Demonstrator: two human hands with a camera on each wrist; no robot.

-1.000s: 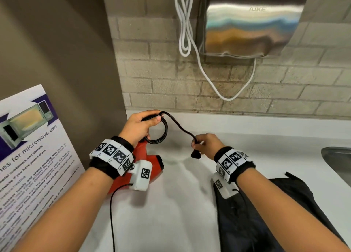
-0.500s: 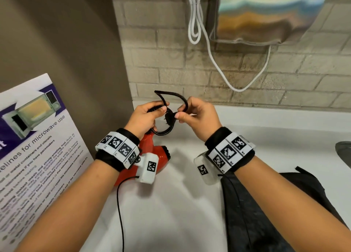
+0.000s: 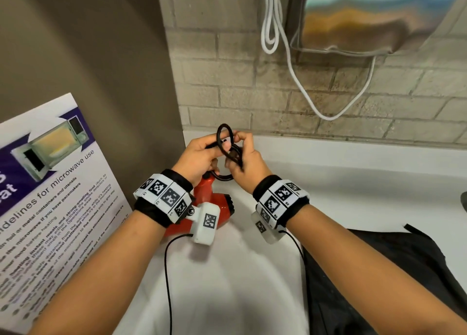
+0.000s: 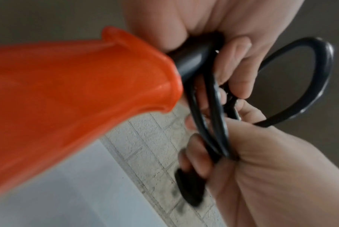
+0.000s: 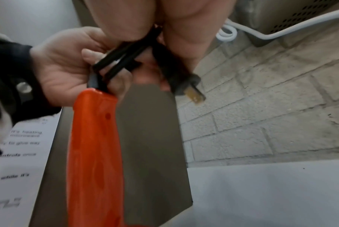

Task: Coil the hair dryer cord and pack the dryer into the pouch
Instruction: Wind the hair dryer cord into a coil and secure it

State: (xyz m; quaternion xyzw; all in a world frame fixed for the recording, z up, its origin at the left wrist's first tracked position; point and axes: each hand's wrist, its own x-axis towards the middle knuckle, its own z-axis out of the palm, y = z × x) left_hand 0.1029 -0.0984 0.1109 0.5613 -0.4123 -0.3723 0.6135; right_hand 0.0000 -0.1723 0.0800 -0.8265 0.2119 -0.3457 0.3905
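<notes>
The red hair dryer (image 3: 211,203) hangs by its handle (image 5: 94,147) just above the white counter, partly hidden by my left wrist. Its black cord (image 3: 223,142) is gathered in loops above the handle end. My left hand (image 3: 199,159) grips the loops where the cord leaves the handle (image 4: 196,61). Close against it, my right hand (image 3: 243,157) pinches the same loops, and the plug (image 5: 186,86) sticks out below its fingers with its brass prongs showing. One loop (image 4: 300,79) stands free beyond the fingers. The black pouch (image 3: 379,279) lies flat at the lower right.
A brick wall rises behind the counter (image 3: 227,284). A steel hand dryer (image 3: 374,16) with a white cable (image 3: 275,31) hangs on it. A microwave guidelines poster (image 3: 50,195) leans at the left against a brown panel. A sink edge (image 3: 463,203) shows at far right.
My right hand has brought the plug end up to my left hand and both now hold the loops together. The free cord has shrunk into a small loop. The view has tilted down.
</notes>
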